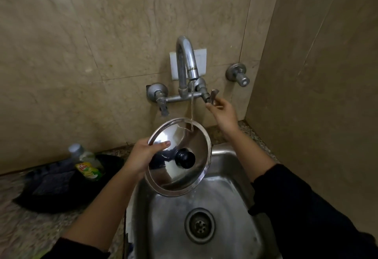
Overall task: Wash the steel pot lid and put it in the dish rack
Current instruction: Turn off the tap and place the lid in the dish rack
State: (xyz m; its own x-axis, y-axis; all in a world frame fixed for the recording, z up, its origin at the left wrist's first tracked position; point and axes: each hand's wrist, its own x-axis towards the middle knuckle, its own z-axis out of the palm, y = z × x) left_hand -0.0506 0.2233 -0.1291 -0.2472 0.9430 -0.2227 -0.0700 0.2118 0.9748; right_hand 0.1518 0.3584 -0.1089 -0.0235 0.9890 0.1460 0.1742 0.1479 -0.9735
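Dark sleeves frame the sink [241,179]; the left hand [141,156] pinches the pot lid [180,156] by its rim, fingers closed on it, tilted over the basin under a thin stream from the tap [187,62]; the right hand [222,113] has its fingers around the tap handle [212,97]; a wet one-sided hold could let the lid slip and clatter down; no rack is in view.

Home kitchen: steel sink [229,179], wall tap [185,64], dish soap [90,166].

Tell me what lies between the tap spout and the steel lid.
Only a thin water stream, falling from the spout onto the lid, per the head view.
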